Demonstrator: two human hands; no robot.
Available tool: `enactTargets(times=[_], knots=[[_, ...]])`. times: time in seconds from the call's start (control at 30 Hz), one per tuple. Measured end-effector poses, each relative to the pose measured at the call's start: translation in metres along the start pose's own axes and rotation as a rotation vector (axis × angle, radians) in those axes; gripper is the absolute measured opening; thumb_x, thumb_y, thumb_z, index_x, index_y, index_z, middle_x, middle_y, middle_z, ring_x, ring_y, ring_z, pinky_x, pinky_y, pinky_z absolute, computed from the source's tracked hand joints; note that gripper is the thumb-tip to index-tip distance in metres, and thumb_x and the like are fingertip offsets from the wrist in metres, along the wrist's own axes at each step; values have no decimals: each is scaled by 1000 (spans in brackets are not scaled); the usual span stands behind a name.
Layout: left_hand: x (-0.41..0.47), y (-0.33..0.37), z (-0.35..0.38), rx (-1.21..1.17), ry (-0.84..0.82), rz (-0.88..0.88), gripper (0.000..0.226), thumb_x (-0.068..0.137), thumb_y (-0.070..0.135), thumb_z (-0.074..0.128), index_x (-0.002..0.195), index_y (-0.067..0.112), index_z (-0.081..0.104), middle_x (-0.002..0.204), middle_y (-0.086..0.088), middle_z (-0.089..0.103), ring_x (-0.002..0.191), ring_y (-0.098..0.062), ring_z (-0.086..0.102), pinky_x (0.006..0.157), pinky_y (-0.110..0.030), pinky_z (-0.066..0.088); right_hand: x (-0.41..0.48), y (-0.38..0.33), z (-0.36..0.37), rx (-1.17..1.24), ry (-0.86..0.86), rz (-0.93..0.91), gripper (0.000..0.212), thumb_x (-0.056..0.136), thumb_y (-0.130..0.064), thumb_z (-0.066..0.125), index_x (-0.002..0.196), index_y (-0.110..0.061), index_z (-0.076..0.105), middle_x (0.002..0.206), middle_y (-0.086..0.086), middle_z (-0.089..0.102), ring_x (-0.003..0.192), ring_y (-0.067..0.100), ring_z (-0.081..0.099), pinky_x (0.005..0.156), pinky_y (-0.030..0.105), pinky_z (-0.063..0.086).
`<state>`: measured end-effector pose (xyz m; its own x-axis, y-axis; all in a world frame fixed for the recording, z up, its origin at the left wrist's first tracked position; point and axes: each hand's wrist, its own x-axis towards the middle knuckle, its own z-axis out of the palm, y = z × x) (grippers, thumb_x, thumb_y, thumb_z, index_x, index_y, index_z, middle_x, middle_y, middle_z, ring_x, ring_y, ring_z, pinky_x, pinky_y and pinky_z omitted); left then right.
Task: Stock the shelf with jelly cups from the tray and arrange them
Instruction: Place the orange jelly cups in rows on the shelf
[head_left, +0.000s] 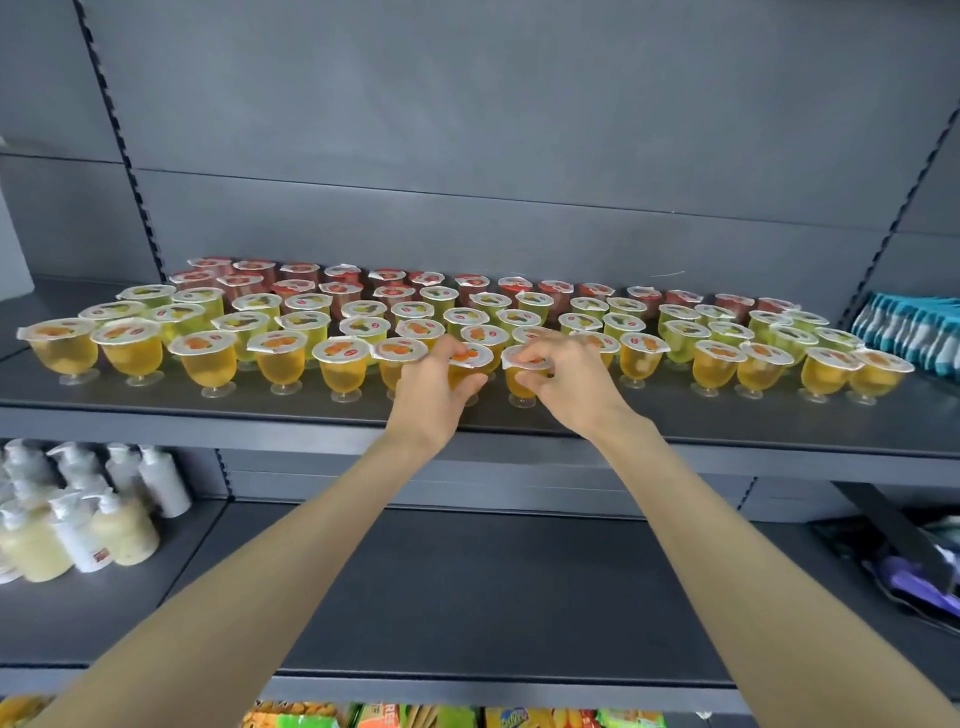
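Your two forearms reach up and forward to the front row of the shelf (311, 410), where your left hand (434, 387) is closed around one orange jelly cup (470, 364) and your right hand (566, 379) pinches the lid rim of its neighbour (522, 371), both cups upright, side by side and dead centre, so each hand is equally near its own. Rows run left to right: orange in front, yellow-green behind, red at the back. They're clear, footed plastic goblets with thin foil-like lids, probably slippery and tippy; the tray isn't in view.
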<state>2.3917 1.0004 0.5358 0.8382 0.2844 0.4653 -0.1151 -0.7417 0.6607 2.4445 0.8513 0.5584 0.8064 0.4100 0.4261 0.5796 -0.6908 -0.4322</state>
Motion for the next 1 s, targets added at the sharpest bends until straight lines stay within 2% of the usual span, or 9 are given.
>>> enactTargets(times=[0.17, 0.3, 0.37, 0.43, 0.53, 0.73, 0.9, 1.0], knots=[[0, 4, -3, 61, -48, 3, 36, 91, 26, 60, 122, 13, 48, 84, -1, 54, 73, -16, 52, 69, -26, 43, 0, -1, -1, -24, -33, -1, 28, 87, -9, 65, 114, -16, 68, 135, 5, 55, 127, 24, 46, 103, 38, 44], [-2, 7, -10, 126, -113, -1, 38, 92, 26, 59, 126, 16, 44, 87, -6, 60, 76, -21, 56, 69, -30, 47, -3, -5, -5, -57, -68, 17, 30, 88, -12, 65, 117, -20, 64, 135, 2, 53, 129, 25, 41, 104, 38, 40], [-4, 9, -16, 182, -152, 1, 43, 91, 28, 58, 131, 20, 42, 102, -10, 65, 85, -25, 61, 75, -34, 52, -7, -8, -10, -90, -98, 24, 35, 89, -14, 64, 123, -20, 60, 140, 1, 48, 134, 25, 32, 105, 39, 34], [-8, 10, -22, 247, -173, 8, 49, 90, 33, 58, 135, 24, 39, 117, -9, 62, 101, -29, 61, 82, -40, 54, -11, -11, -16, -118, -110, 17, 41, 89, -16, 63, 129, -20, 56, 144, 1, 45, 135, 25, 29, 106, 40, 32], [-16, 13, -31, 324, -159, 32, 53, 89, 39, 57, 137, 26, 38, 128, -9, 56, 108, -32, 58, 84, -43, 53, -19, -13, -24, -110, -96, 43, 49, 90, -19, 62, 136, -20, 48, 146, 2, 41, 138, 26, 26, 109, 42, 30], [-42, 26, -42, 338, -88, 131, 49, 90, 34, 58, 134, 20, 44, 127, -12, 52, 109, -33, 54, 84, -41, 50, -46, -15, -35, -117, -40, 9, 50, 91, -21, 60, 138, -20, 45, 145, 2, 41, 139, 26, 26, 109, 42, 30], [-77, 28, -30, 293, -110, 219, 48, 89, 31, 59, 133, 18, 47, 130, -8, 51, 121, -30, 44, 98, -46, 40, -83, -2, -35, -107, -17, -2, 44, 92, -24, 57, 134, -17, 46, 142, 2, 42, 133, 23, 30, 102, 38, 35], [-106, 20, -9, 287, -125, 251, 47, 89, 29, 60, 132, 15, 49, 128, -9, 52, 118, -30, 47, 97, -47, 40, -113, 17, -25, -100, -66, -19, 45, 93, -23, 55, 136, -15, 45, 143, 4, 40, 131, 25, 33, 102, 36, 33]])
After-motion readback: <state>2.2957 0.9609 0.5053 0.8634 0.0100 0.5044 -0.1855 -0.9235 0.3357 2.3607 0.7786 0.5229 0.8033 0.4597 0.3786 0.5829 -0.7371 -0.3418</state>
